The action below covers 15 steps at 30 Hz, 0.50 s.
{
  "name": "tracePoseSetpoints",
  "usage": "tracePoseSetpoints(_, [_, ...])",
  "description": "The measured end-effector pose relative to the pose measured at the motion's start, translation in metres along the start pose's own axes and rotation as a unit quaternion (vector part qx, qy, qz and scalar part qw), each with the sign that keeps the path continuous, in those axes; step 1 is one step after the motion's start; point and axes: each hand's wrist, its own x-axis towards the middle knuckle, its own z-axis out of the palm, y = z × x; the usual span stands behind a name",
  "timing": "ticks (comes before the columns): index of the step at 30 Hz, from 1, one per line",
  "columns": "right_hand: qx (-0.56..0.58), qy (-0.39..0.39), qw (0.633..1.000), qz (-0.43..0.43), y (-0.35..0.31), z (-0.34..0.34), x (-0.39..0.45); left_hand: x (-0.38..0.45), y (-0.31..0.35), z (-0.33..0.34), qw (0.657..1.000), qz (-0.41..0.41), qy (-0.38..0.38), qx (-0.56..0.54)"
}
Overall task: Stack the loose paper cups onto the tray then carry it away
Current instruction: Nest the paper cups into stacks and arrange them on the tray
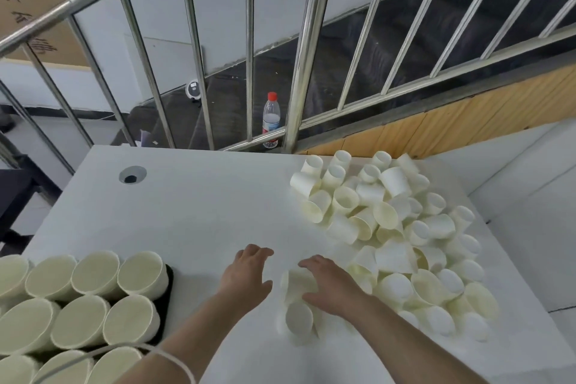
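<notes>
1. The table [202,203] is white, with a round cable hole [132,174] near its far left corner.
2. A big heap of loose cups [405,234] covers the right side of the table, most lying on their sides, mouths pointing all ways.
3. The tray [169,296] is black and sits at the near left edge; only a strip of its right rim shows beside the cups on it.
4. Stacked cups [93,299] fill the tray in rows, mouths up, packed touching one another.
5. The left hand [246,274] is over the bare table between the tray and the heap, fingers spread and relaxed, holding nothing.
6. The right hand [330,287] lies palm down on a short stack [296,299] of cups on its side just left of the heap; its fingers curl over the stack, gripping it.
7. The stack's open mouth faces the near edge of the table.
8. A thin white cord [174,358] loops across the left forearm at the bottom of the view.
9. Behind the table stands a steel railing [249,40], with a bottle [270,120] with a red cap on the floor beyond it and dark stairs further back.
</notes>
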Motion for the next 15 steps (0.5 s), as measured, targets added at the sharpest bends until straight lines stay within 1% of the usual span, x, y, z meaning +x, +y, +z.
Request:
tracePoseSetpoints(3, [0.001, -0.033, 0.999, -0.004, 0.001, 0.003, 0.012, 0.007, -0.006, 0.0, 1.0, -0.012, -0.015, -0.005])
tracePoseSetpoints(8, [-0.009, -0.058, 0.998, -0.014, 0.002, 0.004, 0.034, 0.015, -0.013, 0.0, 0.999, -0.036, -0.021, -0.021])
tracePoseSetpoints(13, [-0.016, -0.066, 0.998, -0.015, 0.005, 0.006, 0.044, 0.019, -0.015, 0.006, 0.998, -0.046, -0.026, -0.039])
tracePoseSetpoints(15, [-0.006, -0.058, 0.998, -0.013, 0.006, 0.004, 0.047, 0.019, -0.014, 0.008, 0.997, -0.047, -0.028, -0.058])
